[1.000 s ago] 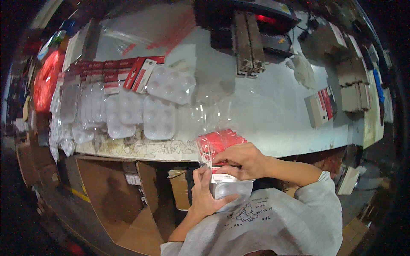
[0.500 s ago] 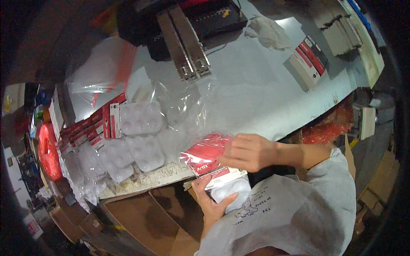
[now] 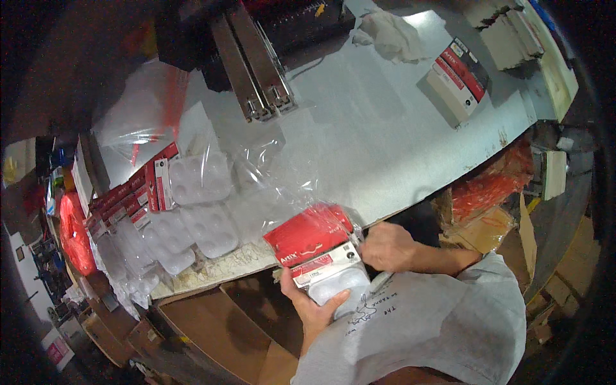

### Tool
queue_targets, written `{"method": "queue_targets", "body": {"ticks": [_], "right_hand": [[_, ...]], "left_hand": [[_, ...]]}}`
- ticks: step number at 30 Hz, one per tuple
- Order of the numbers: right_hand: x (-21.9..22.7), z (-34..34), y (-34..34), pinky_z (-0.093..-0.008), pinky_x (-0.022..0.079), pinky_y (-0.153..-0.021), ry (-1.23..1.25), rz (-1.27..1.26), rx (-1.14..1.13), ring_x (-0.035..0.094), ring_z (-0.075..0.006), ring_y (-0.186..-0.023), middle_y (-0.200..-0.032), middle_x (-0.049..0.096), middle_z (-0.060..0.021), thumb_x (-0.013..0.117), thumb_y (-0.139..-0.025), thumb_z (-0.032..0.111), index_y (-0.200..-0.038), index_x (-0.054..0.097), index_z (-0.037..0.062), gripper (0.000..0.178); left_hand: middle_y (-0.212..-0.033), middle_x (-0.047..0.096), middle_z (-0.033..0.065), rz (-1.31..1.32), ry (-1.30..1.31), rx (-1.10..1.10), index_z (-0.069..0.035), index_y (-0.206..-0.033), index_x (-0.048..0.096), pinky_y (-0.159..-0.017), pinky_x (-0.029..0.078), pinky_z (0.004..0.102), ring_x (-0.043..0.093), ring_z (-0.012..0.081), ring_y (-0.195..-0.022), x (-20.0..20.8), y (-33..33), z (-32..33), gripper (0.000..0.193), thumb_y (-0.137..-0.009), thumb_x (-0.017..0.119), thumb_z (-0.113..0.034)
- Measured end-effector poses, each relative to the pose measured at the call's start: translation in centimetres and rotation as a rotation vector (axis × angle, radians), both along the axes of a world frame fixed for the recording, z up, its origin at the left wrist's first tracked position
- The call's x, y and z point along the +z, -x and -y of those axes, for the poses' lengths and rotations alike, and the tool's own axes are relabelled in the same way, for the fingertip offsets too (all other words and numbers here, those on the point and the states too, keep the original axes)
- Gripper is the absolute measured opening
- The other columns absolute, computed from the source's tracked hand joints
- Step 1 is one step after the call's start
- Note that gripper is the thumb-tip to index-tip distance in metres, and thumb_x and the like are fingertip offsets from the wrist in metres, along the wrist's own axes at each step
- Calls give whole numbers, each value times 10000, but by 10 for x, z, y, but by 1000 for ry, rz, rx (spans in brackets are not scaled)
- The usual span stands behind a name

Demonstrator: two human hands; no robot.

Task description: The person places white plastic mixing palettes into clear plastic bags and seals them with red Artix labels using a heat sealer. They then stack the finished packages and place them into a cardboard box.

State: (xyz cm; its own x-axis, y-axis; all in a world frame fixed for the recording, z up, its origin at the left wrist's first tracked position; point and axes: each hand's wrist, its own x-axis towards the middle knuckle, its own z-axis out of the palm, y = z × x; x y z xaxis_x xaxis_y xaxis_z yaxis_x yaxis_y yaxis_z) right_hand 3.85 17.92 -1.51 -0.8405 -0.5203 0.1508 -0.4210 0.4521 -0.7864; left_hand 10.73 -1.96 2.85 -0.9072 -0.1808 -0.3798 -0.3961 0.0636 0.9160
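A white plastic paint palette (image 3: 339, 284) with a red and white header card (image 3: 308, 239) is held in front of me at the table's near edge, partly inside a clear plastic bag. My left hand (image 3: 314, 311) is closed around its lower left side, thumb across the front of the palette. Close to the right edge of the card is my right hand (image 3: 388, 247), its fingers curled and smeared by motion. Whether it pinches the bag cannot be made out. More bagged palettes (image 3: 202, 178) with red cards lie in an overlapping row to the left.
A metal-railed machine (image 3: 253, 70) stands at the far side of the table (image 3: 372, 147). Clear bags with red strips (image 3: 138, 109) lie at left. A red and white card stack (image 3: 459, 80) and a crumpled cloth (image 3: 391, 35) sit farther right. Cardboard boxes (image 3: 212, 327) are below the edge.
My right hand has moved off the red card's front to its right side and slightly down. The card now shows more fully. My view has shifted a little.
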Motion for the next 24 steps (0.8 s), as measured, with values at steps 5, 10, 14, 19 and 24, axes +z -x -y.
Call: {"method": "queue_targets", "body": {"ticks": [5,10,14,19,24], "right_hand": [[-14,24,6,-352,448,-628,158,-80,-374,552,-260,-693,-780,543,-90,634,-696,34,-916,547,48,237],[-15,25,15,-339,407,-483,-16,-142,-360,480,-238,-536,-709,467,-82,644,-682,4,-818,588,15,147],[-13,9,-19,-333,422,-496,-120,-261,-9,491,-209,-579,-777,496,-81,559,-693,141,-792,562,49,135],[8,-10,-34,-297,393,-572,-205,-245,205,514,-173,-675,-766,517,-41,649,-616,69,-762,615,62,150],[52,-4,12,-323,428,-655,35,-286,31,555,-204,-835,-905,554,-54,726,-615,196,-1011,611,82,428]], "left_hand": [[-1290,318,176,-8,-33,5,-27,-1372,109,-986,319,378,377,254,-1173,-1,5,5,1139,-526,859,-169],[-1110,511,114,82,-214,77,-2,-1244,359,-907,402,351,506,210,-1020,-12,-3,11,867,-523,828,-113],[-1155,480,128,21,-258,125,-1,-1284,307,-913,401,361,497,219,-1046,-13,-18,10,960,-505,850,-145],[-1190,436,141,127,-194,69,-24,-1326,176,-960,363,372,448,241,-1119,-9,-15,9,1063,-523,856,-178],[-1208,398,161,175,-137,92,-3,-1309,155,-979,348,360,433,241,-1134,-6,3,4,1055,-539,859,-167]]}}
